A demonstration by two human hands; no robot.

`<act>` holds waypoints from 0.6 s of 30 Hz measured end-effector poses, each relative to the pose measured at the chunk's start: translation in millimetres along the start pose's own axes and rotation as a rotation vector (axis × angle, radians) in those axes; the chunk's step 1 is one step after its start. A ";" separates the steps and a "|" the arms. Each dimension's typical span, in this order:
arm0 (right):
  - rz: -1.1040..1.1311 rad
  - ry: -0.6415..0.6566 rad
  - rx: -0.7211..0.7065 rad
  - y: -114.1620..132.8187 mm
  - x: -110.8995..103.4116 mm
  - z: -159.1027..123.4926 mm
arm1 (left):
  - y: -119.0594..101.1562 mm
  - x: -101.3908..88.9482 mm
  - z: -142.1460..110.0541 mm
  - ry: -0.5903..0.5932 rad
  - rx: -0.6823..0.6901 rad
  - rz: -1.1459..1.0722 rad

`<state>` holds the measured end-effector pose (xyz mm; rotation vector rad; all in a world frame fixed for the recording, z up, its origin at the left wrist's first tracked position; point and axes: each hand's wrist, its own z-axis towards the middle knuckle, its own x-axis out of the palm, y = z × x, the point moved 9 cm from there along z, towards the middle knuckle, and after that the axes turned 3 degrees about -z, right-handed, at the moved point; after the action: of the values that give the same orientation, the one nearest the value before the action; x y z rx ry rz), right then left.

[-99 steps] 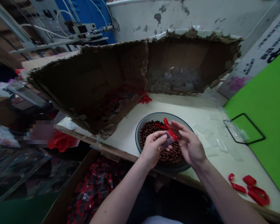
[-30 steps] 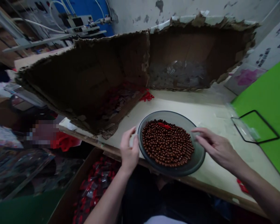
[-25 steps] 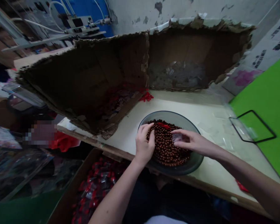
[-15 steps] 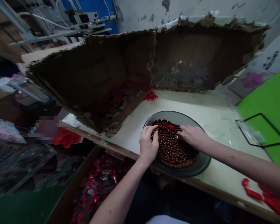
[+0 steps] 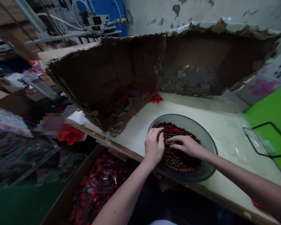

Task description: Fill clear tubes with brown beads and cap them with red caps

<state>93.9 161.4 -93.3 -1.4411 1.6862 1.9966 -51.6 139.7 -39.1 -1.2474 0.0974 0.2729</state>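
Note:
A grey-green bowl [image 5: 207,140] at the table's front edge holds many shiny brown beads [image 5: 182,164]. My right hand [image 5: 188,146] reaches over them from the right, its thumb and fingers closed on a small clear cup [image 5: 170,142] with a round rim and brown beads inside. Over the bowl's left side, my left hand [image 5: 154,146] is curved with thumb and fingertips apart. Beads show near its fingertips, and nothing is visibly held there. A red plastic piece [image 5: 174,129] lies on the beads behind my hands.
Behind the bowl stands a torn cardboard box [image 5: 103,68] with clear and red pieces inside. Red pieces [image 5: 156,98] lie by its corner. Below the table's left edge, a carton contains red-and-clear items [image 5: 99,178]. A green panel [image 5: 271,109] and black wire frame [image 5: 269,155] stand right.
My right hand has moved left toward my left hand, bringing the small clear cup over the middle of the beads. My left hand keeps its curved pose. The whole view has shifted slightly.

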 end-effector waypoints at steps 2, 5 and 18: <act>0.200 -0.058 0.060 -1.2 -10.5 -6.3 | 1.3 -1.1 0.8 -0.010 -0.001 -0.006; 0.436 -0.140 0.115 2.8 -21.7 -17.6 | 4.7 -2.0 2.9 -0.017 -0.019 -0.044; 0.581 -0.303 0.090 33.9 -67.6 -37.7 | -2.6 56.5 -7.9 0.322 -0.432 -0.770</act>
<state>128.3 147.8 -17.3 -0.6073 2.1760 2.2138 4.1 140.1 -51.8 -1.6519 -0.1767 -0.6053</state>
